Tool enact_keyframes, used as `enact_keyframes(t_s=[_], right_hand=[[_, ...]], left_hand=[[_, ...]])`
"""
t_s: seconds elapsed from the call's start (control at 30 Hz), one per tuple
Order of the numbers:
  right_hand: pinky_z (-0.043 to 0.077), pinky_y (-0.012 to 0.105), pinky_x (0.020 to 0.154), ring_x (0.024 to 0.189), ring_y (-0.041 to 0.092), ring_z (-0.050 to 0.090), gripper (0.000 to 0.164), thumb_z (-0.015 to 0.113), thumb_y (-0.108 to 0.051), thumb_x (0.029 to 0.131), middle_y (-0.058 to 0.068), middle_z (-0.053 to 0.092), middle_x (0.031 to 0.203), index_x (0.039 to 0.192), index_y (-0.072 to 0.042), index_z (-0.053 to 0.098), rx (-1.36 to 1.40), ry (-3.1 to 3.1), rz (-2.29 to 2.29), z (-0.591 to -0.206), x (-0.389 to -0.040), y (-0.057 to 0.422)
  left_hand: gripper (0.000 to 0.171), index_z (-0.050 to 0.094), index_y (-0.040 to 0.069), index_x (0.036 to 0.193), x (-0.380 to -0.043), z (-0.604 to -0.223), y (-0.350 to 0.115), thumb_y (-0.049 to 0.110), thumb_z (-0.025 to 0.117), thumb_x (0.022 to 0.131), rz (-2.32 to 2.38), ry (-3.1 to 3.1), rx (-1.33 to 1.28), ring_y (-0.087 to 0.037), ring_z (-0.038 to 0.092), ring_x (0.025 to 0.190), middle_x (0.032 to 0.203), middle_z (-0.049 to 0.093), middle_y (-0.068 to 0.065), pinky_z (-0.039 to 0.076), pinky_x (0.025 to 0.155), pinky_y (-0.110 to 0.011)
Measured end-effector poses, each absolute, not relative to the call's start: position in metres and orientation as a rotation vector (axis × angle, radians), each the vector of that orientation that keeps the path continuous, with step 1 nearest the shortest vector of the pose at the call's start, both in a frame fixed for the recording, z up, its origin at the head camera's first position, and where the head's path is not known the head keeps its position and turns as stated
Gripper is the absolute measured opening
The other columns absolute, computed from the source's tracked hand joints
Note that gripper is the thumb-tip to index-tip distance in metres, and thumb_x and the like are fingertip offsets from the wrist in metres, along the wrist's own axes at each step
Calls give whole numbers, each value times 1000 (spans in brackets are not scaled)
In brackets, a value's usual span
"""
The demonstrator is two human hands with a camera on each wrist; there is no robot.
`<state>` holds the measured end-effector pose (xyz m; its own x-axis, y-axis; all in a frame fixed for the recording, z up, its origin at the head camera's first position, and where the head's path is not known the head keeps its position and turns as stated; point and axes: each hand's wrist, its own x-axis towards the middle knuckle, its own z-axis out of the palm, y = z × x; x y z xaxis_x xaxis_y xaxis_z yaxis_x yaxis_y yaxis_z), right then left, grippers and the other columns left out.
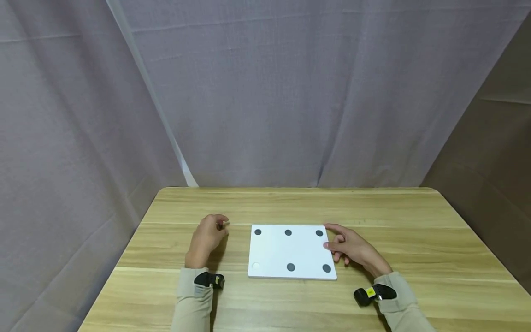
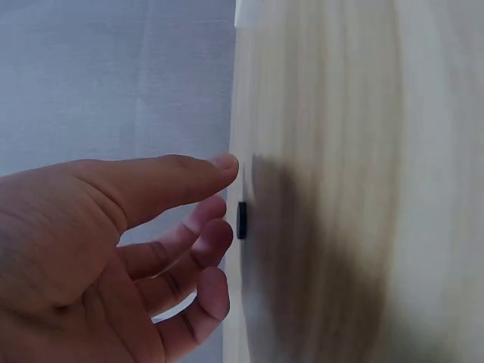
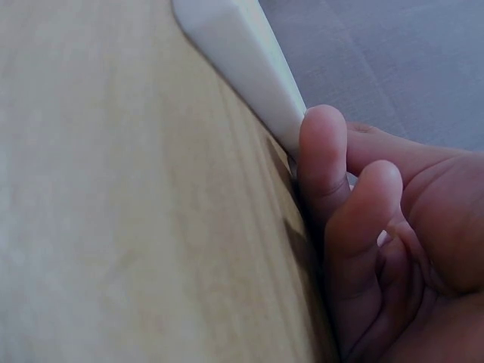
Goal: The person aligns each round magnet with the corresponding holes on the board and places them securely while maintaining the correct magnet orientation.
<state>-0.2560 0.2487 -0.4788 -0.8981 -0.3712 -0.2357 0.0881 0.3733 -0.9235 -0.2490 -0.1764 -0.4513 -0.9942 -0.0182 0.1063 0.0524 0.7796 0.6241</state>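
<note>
A flat white board (image 1: 286, 251) lies on the table with several dark round discs in it and one pale round recess (image 1: 255, 266) at its near left corner. My right hand (image 1: 350, 246) holds the board's right edge, thumb on top and index finger at the far corner. In the right wrist view, curled fingers (image 3: 324, 144) sit against the board's white side (image 3: 242, 64). To the left of the board, my left hand (image 1: 207, 237) hovers with thumb and fingers apart. A small black disc (image 2: 241, 220), seen edge-on, is just beyond its fingertips.
The wooden table (image 1: 166, 295) reaches back to a grey curtain (image 1: 257, 92). Darker cloth (image 1: 489, 166) hangs along the right side. Each wrist wears a small black camera on a strap over a beige sleeve.
</note>
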Motion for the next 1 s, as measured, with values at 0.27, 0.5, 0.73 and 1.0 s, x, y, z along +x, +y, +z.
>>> enact_keyframes(t_s=[0.27,0.5,0.73,1.0], right_hand=[[47,23,45,61,14,63,73,71,-16,103,8,64,80,163,-1,32,-244,2248,-1526,-479,-256,248],[48,23,45,61,14,63,74,70,-15,103,8,65,78,163,0,31,-281,2251,-1525,-478,-256,250],[48,23,45,61,14,63,74,70,-15,103,8,66,78,163,1,30,-283,2259,-1515,-477,-256,250],[48,23,45,60,14,62,74,70,-16,103,7,65,77,163,1,30,-270,2264,-1513,-478,-255,248]], left_hand=[[32,76,0,121,-249,-454,-181,-1,76,90,-942,-2884,12,-37,69,115,120,75,-19,57,95,-56],[37,72,-2,130,-248,-455,-183,1,74,93,-954,-2904,104,-36,69,116,121,74,-18,56,97,-54],[31,75,-1,124,-249,-456,-184,4,74,94,-1026,-2878,178,-34,69,112,116,76,-16,55,97,-52],[26,77,0,118,-247,-457,-183,6,77,93,-1012,-2843,249,-38,70,111,114,76,-16,56,94,-54]])
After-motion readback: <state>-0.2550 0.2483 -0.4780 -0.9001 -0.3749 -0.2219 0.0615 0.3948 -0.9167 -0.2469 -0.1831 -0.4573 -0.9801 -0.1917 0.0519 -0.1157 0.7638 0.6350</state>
